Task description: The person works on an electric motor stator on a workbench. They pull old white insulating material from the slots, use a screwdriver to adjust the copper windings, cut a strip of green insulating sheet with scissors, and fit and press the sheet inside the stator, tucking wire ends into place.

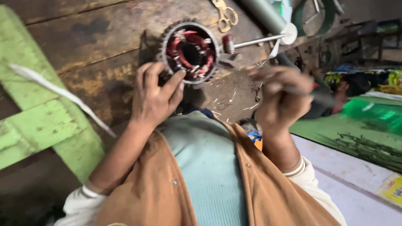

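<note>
Motor stator (190,52) bore facing up, left hand (155,94) gripping its rim, right hand (279,98) clenching thin tool (318,95)

Dim soft light, right hand (279,100) seemingly motion-blurred

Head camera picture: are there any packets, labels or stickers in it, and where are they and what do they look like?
Yellow packet or label: far bottom right corner, lying on the pale surface, flat, yellow with a red patch, cut off by the picture edge.
Small patch: near the right hand's wrist, blue, white and orange; too small to tell what it is.
No screens or signs in view.
</note>
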Available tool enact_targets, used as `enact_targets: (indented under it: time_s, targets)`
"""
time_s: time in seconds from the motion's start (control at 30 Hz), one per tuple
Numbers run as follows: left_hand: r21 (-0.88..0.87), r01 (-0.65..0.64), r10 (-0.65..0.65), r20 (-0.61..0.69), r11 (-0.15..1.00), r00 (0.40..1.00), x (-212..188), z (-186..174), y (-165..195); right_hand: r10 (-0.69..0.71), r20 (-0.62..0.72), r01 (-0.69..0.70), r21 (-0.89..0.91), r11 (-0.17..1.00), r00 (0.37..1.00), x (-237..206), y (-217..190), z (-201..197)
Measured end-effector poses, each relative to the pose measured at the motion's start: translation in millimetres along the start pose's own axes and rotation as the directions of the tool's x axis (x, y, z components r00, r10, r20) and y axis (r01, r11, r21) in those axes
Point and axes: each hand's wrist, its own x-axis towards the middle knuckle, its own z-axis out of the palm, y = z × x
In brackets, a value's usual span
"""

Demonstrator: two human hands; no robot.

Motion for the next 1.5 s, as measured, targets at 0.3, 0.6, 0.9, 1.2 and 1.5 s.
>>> enact_targets:
  time_s: [0.3, 0.6, 0.9, 1.2, 1.5]
  targets:
    - [0.167, 0.07, -0.078, 0.038, 0.983, 0.996, 22, 36, 46, 0.337, -0.035, -0.28, -0.64, 0.715, 0.941, -12, 185, -80]
    - [0.293, 0.247, -0.259, 0.004, 0.924, 0.966, 29, 69, 81, 0.621, 0.215, -0.466, -0.491, 0.736, 0.754, 40, 270, -69]
    - [0.29, 0.422, -0.397, -0.143, 0.859, 0.907, 32, 95, 103, 0.585, 0.335, -0.344, -0.558, 0.755, 0.739, 84, 305, -72]
    - [0.379, 0.46, -0.38, -0.27, 0.803, 0.885, 32, 129, 130, 0.67, 0.671, -0.947, 0.192, 0.257, 0.318, 114, 357, -99]
    - [0.434, 0.527, -0.413, -0.333, 0.731, 0.848, 39, 161, 167, 0.299, 0.526, -0.216, -0.215, 0.952, 0.796, -3, 364, -194]
